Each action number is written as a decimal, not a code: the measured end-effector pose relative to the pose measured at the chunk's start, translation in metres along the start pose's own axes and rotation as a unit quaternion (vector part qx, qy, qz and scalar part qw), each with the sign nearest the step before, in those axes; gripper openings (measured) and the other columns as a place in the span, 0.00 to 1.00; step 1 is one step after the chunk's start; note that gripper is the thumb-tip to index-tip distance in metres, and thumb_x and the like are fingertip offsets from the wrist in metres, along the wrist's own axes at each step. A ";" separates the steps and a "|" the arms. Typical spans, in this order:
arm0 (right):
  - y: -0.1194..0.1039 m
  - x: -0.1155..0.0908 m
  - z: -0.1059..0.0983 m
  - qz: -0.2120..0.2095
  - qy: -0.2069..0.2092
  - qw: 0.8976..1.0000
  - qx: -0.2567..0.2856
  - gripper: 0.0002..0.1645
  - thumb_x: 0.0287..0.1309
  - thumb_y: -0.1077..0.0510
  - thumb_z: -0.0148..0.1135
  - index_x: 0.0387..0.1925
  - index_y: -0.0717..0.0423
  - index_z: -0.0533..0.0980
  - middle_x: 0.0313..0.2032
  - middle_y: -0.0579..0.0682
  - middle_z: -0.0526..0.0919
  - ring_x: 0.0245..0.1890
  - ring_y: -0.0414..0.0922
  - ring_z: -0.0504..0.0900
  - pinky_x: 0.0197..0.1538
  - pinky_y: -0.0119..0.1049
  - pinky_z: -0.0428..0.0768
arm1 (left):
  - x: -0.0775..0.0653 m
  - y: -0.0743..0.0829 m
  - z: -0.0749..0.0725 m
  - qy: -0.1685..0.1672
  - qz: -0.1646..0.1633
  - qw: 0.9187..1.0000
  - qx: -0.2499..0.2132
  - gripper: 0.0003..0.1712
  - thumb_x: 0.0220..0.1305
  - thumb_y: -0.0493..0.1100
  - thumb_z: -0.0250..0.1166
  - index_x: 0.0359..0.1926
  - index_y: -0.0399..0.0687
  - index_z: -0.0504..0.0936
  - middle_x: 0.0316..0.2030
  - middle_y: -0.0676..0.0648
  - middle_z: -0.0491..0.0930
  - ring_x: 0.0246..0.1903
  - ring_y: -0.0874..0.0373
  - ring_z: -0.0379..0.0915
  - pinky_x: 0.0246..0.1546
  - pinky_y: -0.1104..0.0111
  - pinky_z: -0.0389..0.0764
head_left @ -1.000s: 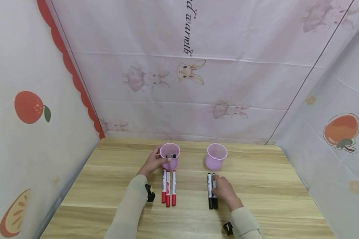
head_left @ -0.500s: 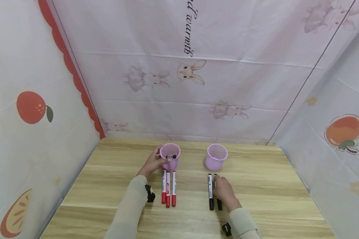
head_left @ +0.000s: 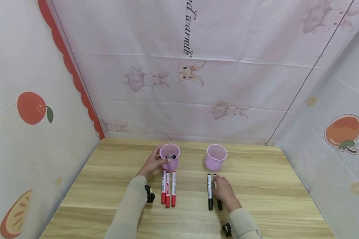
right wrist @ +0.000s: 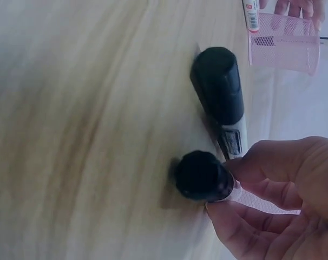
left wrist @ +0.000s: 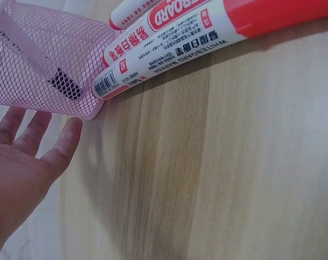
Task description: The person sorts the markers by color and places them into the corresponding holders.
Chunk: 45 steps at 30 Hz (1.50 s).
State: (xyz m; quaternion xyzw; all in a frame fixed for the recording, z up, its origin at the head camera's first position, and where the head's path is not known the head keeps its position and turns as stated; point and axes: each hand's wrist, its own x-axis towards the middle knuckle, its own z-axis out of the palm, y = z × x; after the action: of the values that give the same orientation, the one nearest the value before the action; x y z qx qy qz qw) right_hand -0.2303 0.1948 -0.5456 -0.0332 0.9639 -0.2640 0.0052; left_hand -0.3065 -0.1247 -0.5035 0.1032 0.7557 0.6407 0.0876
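Observation:
At the left, a pink mesh pen cup (head_left: 174, 165) stands with one black marker (head_left: 171, 156) leaning in it. My left hand (head_left: 152, 162) holds this cup, the thumb across its front and the fingers along its left side. My right hand (head_left: 224, 190) pinches a second black whiteboard marker (right wrist: 201, 176) between thumb and fingers, close over the table. Its black end tilts toward the right wrist camera; the hand hides its middle in the head view. Just left of it lies another black marker (head_left: 210, 192).
Behind the right hand stands a second pink mesh cup (head_left: 214, 164). Three red whiteboard markers (head_left: 168, 187) lie side by side in front of the left cup. Printed cloth (head_left: 167, 116) walls the wooden table (head_left: 191, 212) at the back and sides.
The pinched black marker has moved slightly right, opening a gap from the black marker beside it. My left hand and its cup have stayed in place.

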 end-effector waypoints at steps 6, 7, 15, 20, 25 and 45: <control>-0.001 0.001 -0.004 0.003 0.011 1.000 0.012 0.29 0.33 0.70 0.67 0.45 0.67 0.74 0.32 0.57 0.77 0.28 0.49 0.72 0.30 0.43 0.74 | 0.004 -0.008 -0.002 0.008 -0.002 1.000 -0.011 0.50 0.52 0.38 0.70 0.70 0.43 0.51 0.64 0.33 0.57 0.61 0.34 0.54 0.57 0.44 0.60; -0.002 0.001 -0.005 0.001 0.013 1.000 0.015 0.29 0.33 0.70 0.67 0.45 0.67 0.74 0.31 0.57 0.77 0.27 0.49 0.72 0.29 0.43 0.74 | 0.005 -0.011 -0.003 0.012 -0.001 1.000 -0.010 0.49 0.52 0.39 0.70 0.70 0.43 0.51 0.64 0.33 0.57 0.61 0.34 0.54 0.57 0.44 0.60; -0.004 0.002 -0.010 0.016 0.009 1.000 0.025 0.34 0.34 0.70 0.65 0.51 0.66 0.70 0.28 0.54 0.74 0.25 0.48 0.71 0.27 0.41 0.72 | 0.014 -0.028 0.001 0.042 0.001 0.999 0.011 0.49 0.50 0.44 0.72 0.69 0.52 0.54 0.62 0.41 0.62 0.60 0.41 0.58 0.55 0.47 0.65; -0.005 0.002 -0.010 0.011 0.016 0.999 0.042 0.37 0.36 0.69 0.63 0.55 0.66 0.66 0.28 0.52 0.72 0.27 0.49 0.72 0.28 0.44 0.73 | 0.016 -0.030 0.002 0.045 -0.002 0.999 0.004 0.48 0.49 0.44 0.72 0.68 0.56 0.56 0.62 0.42 0.62 0.59 0.42 0.59 0.54 0.47 0.66; -0.006 0.004 -0.011 0.004 0.027 0.998 0.057 0.36 0.35 0.70 0.62 0.54 0.66 0.68 0.29 0.52 0.73 0.27 0.48 0.72 0.28 0.42 0.73 | 0.016 -0.031 0.002 0.041 -0.004 0.999 -0.005 0.48 0.50 0.43 0.72 0.68 0.58 0.56 0.62 0.41 0.62 0.60 0.41 0.58 0.54 0.47 0.66; -0.018 0.006 -0.021 -0.024 0.039 0.989 0.138 0.22 0.37 0.68 0.64 0.41 0.70 0.73 0.23 0.51 0.77 0.22 0.45 0.75 0.22 0.35 0.75 | 0.017 -0.034 0.001 0.037 -0.012 0.999 -0.017 0.49 0.51 0.42 0.72 0.69 0.57 0.54 0.63 0.39 0.59 0.61 0.39 0.57 0.55 0.47 0.65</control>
State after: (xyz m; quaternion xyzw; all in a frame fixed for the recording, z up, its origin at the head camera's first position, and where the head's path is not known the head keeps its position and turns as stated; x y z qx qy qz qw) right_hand -0.2355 0.1892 -0.5182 -0.0449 0.9165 -0.3961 -0.0341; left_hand -0.3241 -0.1246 -0.5376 0.0687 0.7484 0.6560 0.0694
